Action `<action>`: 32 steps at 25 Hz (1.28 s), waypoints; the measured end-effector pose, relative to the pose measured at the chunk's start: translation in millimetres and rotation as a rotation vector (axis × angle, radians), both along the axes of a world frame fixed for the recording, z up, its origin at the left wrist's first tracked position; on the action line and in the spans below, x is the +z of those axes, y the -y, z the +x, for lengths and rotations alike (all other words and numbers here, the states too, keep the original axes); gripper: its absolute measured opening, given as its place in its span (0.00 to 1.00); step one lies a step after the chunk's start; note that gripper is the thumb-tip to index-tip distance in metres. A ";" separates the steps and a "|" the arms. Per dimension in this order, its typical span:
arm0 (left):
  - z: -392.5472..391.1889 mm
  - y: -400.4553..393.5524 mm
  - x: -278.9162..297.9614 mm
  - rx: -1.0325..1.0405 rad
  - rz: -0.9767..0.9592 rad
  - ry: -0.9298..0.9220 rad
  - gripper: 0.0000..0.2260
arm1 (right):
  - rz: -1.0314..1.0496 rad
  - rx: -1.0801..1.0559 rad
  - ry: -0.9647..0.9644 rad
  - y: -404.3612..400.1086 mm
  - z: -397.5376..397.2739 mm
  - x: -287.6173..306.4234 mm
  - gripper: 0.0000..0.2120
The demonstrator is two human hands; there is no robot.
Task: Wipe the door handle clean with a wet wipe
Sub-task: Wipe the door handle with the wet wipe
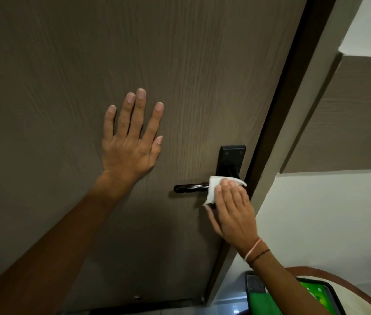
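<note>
Two hands in view, both at the door [180, 64]. Left hand [130, 142] lies flat on the brown wood-grain panel, palm against it, fingers straight and spread apart, thumb out to the right; it grips nothing. It sits left of and above the handle, not touching it.

Right hand [232, 210] is at the handle [190, 188], a black horizontal lever on a black upright plate [232, 158] near the door's right edge. A white wipe [214, 189] is draped over the inner end of the lever, next to the plate. The right fingers lie close together, curled over the top of the wipe and pressing it onto the lever; the thumb comes up from below, its tip just under the wipe's lower corner. So the hand is closed around wipe and lever together. The free left end of the lever sticks out bare, glossy.

The wipe hides the joint of lever and plate; its right corner sticks out past the fingertips.

Right wrist carries thin bands [256, 252], one pale, one dark.

Right of the door: dark frame [277, 110], then a pale wall [327, 223]. Bottom right, under the right forearm, a green object [261, 303] with a dark border on a round-edged surface; what it is I cannot tell.
</note>
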State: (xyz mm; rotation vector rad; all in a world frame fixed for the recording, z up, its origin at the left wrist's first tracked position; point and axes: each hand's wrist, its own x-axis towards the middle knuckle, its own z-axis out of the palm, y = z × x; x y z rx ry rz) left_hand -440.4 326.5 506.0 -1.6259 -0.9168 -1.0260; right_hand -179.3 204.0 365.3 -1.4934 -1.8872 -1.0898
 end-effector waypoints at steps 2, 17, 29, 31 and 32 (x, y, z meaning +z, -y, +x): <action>-0.1 -0.7 -0.4 -0.013 -0.002 0.008 0.30 | -0.002 -0.007 -0.089 3.1 9.7 0.3 0.39; 0.6 28.1 8.0 0.040 -0.179 -0.014 0.30 | -0.085 0.123 0.035 -1.6 -54.0 57.7 0.28; -19.2 177.2 17.9 -0.569 -1.007 0.813 0.12 | -0.690 0.866 -2.318 68.8 -117.8 155.6 0.15; -6.9 197.8 16.0 -0.758 -1.380 1.060 0.12 | -0.847 0.880 -2.492 94.5 -99.7 163.8 0.20; 3.4 205.9 14.3 -0.828 -1.497 1.127 0.14 | -0.892 0.884 -2.507 108.6 -91.1 166.6 0.23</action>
